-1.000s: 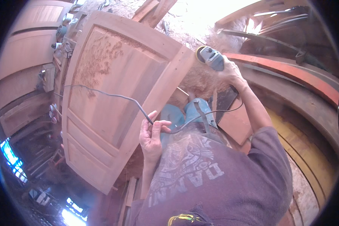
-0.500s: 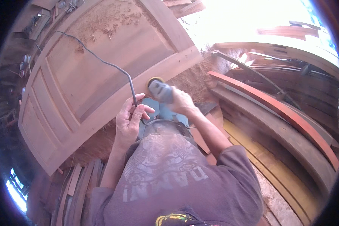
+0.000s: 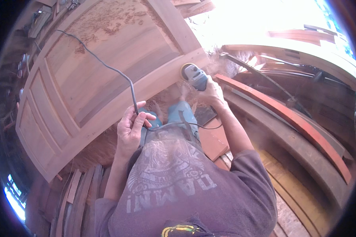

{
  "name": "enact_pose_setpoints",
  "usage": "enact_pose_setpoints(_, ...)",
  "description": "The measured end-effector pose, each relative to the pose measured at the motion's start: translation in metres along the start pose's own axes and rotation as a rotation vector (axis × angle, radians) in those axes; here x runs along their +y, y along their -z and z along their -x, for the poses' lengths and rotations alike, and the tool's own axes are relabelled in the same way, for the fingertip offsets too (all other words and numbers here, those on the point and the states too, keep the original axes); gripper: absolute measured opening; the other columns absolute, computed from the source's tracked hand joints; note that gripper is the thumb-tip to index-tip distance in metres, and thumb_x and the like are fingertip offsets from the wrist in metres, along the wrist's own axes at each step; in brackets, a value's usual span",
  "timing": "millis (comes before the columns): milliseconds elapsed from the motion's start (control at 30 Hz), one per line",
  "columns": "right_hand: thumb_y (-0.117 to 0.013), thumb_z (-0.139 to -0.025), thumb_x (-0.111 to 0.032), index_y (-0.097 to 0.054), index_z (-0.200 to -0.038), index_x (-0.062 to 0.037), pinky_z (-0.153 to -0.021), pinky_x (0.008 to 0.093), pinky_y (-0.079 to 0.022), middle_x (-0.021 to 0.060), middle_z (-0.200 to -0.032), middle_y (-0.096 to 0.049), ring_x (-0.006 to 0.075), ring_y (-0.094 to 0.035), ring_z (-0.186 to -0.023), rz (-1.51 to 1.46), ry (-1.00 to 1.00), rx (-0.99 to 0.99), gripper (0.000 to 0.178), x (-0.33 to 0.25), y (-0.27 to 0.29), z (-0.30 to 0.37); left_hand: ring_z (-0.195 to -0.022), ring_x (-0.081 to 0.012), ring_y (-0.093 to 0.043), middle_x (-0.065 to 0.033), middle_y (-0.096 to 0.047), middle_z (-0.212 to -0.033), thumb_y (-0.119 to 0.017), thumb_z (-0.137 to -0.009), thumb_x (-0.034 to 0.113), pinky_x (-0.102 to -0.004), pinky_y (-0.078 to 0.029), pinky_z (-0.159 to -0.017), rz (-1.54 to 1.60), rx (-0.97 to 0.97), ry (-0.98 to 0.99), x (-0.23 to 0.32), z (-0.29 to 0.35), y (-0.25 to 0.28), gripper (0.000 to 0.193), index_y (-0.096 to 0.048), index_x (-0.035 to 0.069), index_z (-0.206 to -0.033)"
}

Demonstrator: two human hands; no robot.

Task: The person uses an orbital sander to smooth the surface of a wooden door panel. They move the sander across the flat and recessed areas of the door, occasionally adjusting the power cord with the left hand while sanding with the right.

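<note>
A large panelled wooden door [image 3: 118,67] lies flat in front of me, with shavings scattered over its far panel. My right hand [image 3: 212,94] grips a grey angle grinder [image 3: 196,77] fitted with a yellow-edged sanding disc. The disc is at the near frame rail, toward the door's right end; whether it touches the wood I cannot tell. My left hand [image 3: 131,127] is closed around the dark power cord [image 3: 124,77], between thumb and fingers. From there the cord runs up across the door, and another length loops past my waist toward the grinder.
Stacked timber lies on the right, including a reddish board [image 3: 288,122] and a yellow beam [image 3: 290,177]. More planks [image 3: 81,193] stand at the lower left. Reddish wood pieces [image 3: 213,138] lie beside my legs. Sawdust covers the ground below the door's near edge.
My right hand has carried the grinder rightward and slightly away from me along the near rail. My left hand, still on the cord, has shifted slightly left and nearer.
</note>
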State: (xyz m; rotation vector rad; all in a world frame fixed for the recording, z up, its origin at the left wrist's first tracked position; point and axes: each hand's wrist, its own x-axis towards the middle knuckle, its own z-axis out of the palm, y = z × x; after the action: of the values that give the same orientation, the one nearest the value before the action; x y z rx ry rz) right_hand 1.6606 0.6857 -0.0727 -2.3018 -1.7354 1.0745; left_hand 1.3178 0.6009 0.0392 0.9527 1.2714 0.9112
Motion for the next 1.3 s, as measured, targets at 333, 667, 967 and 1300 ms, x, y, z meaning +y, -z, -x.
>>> enact_pose_setpoints(333,-0.088,-0.086,-0.04,-0.063,-0.142,-0.0006,-0.105,0.0492,-0.058,0.0298,-0.125,-0.078,0.0454,-0.074,-0.123,-0.131,0.003,0.152,0.073,0.063,0.047,-0.041,-0.086,-0.0093,-0.069,-0.0098,-0.081,-0.103,-0.062,-0.118,0.018,-0.0262,-0.058,-0.084,0.037,0.019,0.003,0.017,-0.009,-0.04,0.035,-0.061,0.0,-0.149)
enact_pose_setpoints(667,-0.092,-0.084,-0.036,-0.065,-0.131,0.0013,-0.098,0.0472,-0.062,0.0237,-0.117,-0.081,0.0394,-0.08,-0.111,-0.206,0.081,-0.049,0.066,0.023,0.004,0.002,-0.085,-0.0089,-0.067,-0.0084,-0.081,-0.103,-0.061,-0.118,0.02,-0.0263,-0.057,-0.083,0.044,0.195,-0.066,0.006,0.004,-0.036,0.035,-0.065,0.002,-0.148)
enact_pose_setpoints(967,-0.085,-0.083,-0.027,-0.058,-0.126,-0.0015,-0.097,0.0571,-0.06,0.0295,-0.118,-0.076,0.0491,-0.075,-0.112,0.137,0.394,-0.32,0.057,-0.088,-0.099,0.026,-0.086,-0.0068,-0.065,-0.0053,-0.081,-0.104,-0.062,-0.118,0.019,-0.024,-0.054,-0.079,0.065,0.233,-0.038,-0.002,0.011,-0.032,0.034,-0.067,0.004,-0.149)
enact_pose_setpoints(1300,-0.087,-0.083,-0.039,-0.059,-0.131,-0.0017,-0.104,0.0539,-0.059,0.0289,-0.123,-0.077,0.0465,-0.075,-0.119,0.079,0.108,-0.176,0.067,-0.038,0.005,0.0,-0.085,-0.0071,-0.066,-0.0061,-0.081,-0.103,-0.062,-0.118,0.019,-0.0246,-0.055,-0.081,0.078,0.197,-0.047,0.0,0.002,-0.034,0.034,-0.067,0.004,-0.148)
